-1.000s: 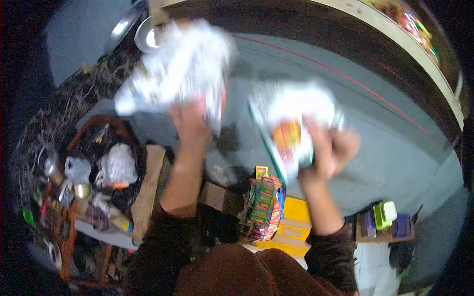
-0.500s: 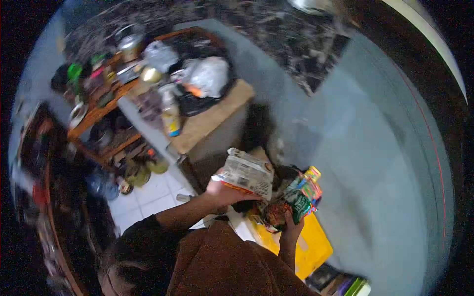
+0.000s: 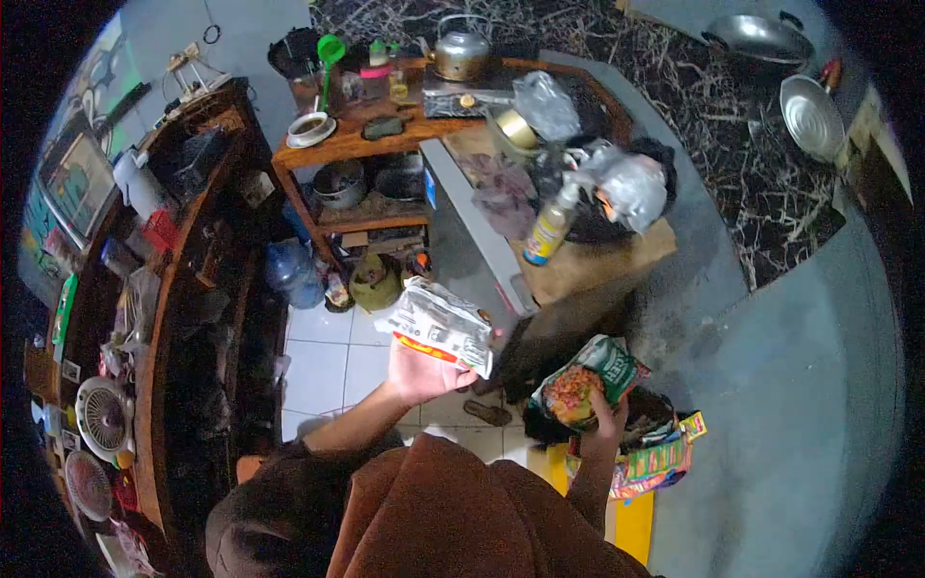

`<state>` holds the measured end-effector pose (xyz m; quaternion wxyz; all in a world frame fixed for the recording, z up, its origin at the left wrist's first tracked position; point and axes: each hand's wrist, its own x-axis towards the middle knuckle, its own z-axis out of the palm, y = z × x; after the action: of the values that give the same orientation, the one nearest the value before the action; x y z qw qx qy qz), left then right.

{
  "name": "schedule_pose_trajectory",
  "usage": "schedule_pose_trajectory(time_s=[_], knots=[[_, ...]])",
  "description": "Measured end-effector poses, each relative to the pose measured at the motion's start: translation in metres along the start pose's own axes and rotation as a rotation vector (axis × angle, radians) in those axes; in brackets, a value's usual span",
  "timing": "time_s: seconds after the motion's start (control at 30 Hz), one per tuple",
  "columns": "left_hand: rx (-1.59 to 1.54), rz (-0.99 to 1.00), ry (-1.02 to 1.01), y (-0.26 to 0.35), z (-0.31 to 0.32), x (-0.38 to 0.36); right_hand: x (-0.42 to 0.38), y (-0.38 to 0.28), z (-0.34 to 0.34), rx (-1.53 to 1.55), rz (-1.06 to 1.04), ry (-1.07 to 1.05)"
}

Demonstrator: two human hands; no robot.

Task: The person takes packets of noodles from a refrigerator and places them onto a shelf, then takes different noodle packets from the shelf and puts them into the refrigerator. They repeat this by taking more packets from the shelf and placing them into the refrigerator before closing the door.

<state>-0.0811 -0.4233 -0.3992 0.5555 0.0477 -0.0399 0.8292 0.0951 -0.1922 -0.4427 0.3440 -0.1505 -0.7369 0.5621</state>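
My left hand (image 3: 421,379) is closed round the lower edge of an instant noodle packet (image 3: 438,323), its white printed back turned up and a red-yellow strip along the bottom. Further right, my right hand (image 3: 604,421) grips a green instant noodle packet (image 3: 617,363) with a picture of noodles on its front. Just below that hand are colourful sachets (image 3: 650,469) above a yellow surface (image 3: 631,530). A dark bag or container, partly hidden, lies around the sachets.
A fridge-like cabinet (image 3: 482,252) stands ahead, with a spray bottle (image 3: 552,226) and plastic bags (image 3: 631,190) on top. Behind are a wooden counter (image 3: 424,130) and kettle (image 3: 462,48). Shelves (image 3: 178,318) line the left; a sandal (image 3: 488,412) lies on the tiles.
The view has swung rightward and sharpened, showing more shelves and the hanging pans. Both packets stay in my hands; the green one has lifted away from the sachets and now faces up.
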Motion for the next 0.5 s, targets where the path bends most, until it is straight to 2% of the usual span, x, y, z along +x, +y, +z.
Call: schedule_pose_trajectory(time_s=[0.03,0.07,0.13,0.2,0.27,0.3,0.33,0.47,0.5], knots=[[-0.032,0.082,0.037,0.007,0.005,-0.006,0.003,-0.011,0.018,0.192,0.188,0.027],[-0.019,0.081,0.035,0.013,0.003,-0.009,0.006,-0.021,0.035,0.37,0.364,0.086],[-0.037,0.09,-0.031,0.043,-0.01,-0.021,0.009,-0.003,0.069,0.573,0.454,0.051],[0.053,0.177,0.137,0.079,-0.019,-0.04,0.015,-0.008,0.118,0.561,0.451,0.041],[-0.03,0.054,0.148,0.122,-0.031,-0.065,0.022,-0.028,0.171,0.686,0.515,-0.026],[0.013,0.041,0.133,0.14,-0.036,-0.078,0.028,-0.027,0.196,0.543,0.365,-0.064],[0.164,0.057,0.083,0.163,-0.038,-0.099,0.036,-0.034,0.226,0.536,0.359,-0.067],[0.354,0.312,0.431,0.229,-0.035,-0.188,0.077,-0.04,0.316,0.551,0.348,-0.025],[0.411,0.413,0.411,0.242,-0.033,-0.201,0.087,-0.047,0.337,0.685,0.413,-0.016]])
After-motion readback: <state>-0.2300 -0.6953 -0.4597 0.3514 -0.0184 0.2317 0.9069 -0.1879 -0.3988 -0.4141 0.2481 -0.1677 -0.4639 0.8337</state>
